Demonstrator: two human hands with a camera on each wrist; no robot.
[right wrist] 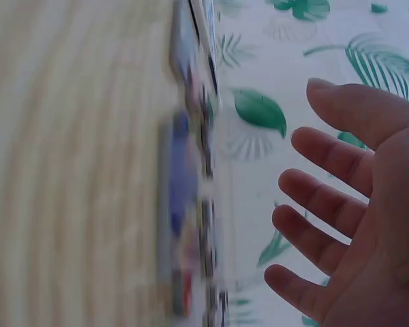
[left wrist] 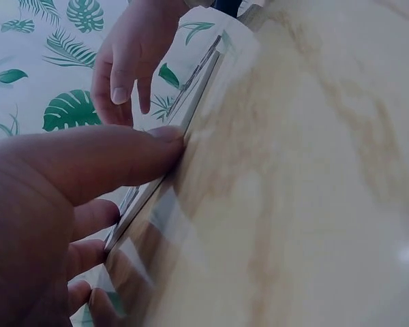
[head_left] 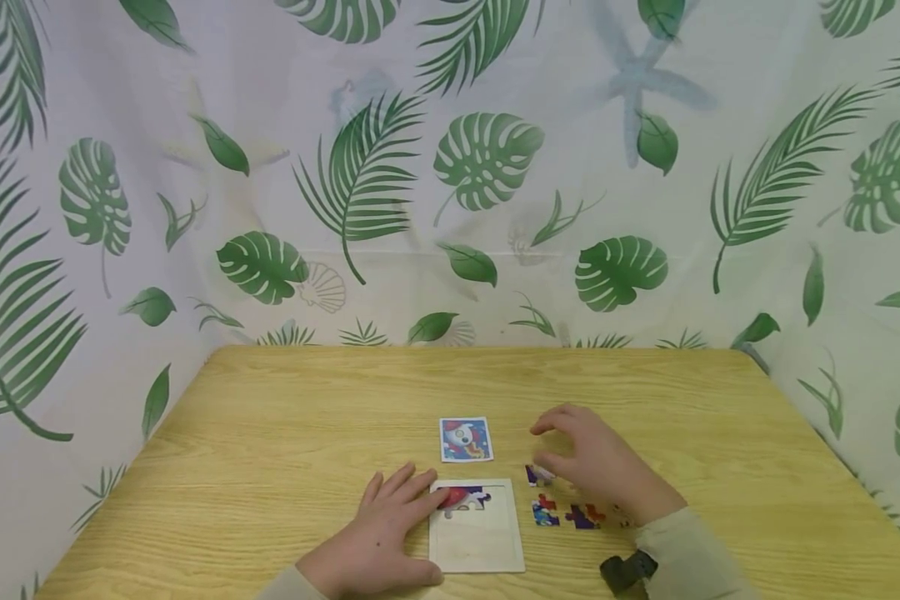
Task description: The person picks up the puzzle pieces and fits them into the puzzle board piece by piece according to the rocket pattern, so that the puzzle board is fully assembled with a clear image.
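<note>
A white square puzzle tray (head_left: 480, 542) lies on the table, with joined jigsaw pieces (head_left: 465, 498) along its upper left. My left hand (head_left: 381, 533) rests at the tray's left side, fingers spread and fairly straight; in the left wrist view the thumb (left wrist: 123, 160) touches the tray's edge. My right hand (head_left: 596, 462) hovers over loose jigsaw pieces right of the tray. Nothing shows between its spread fingers in the right wrist view. A purple-and-white piece (head_left: 538, 476) lies just below its fingertips, partly covered. A blue-and-red piece (head_left: 545, 511) and a purple-and-red piece (head_left: 585, 517) lie nearer me.
A small picture card (head_left: 466, 439) with a white rocket-like figure on blue lies behind the tray. Another piece (head_left: 622, 518) is partly hidden by the right wrist. The wooden table (head_left: 307, 408) ends at a leaf-patterned curtain (head_left: 390, 308). A black band (head_left: 628, 572) is on the right wrist.
</note>
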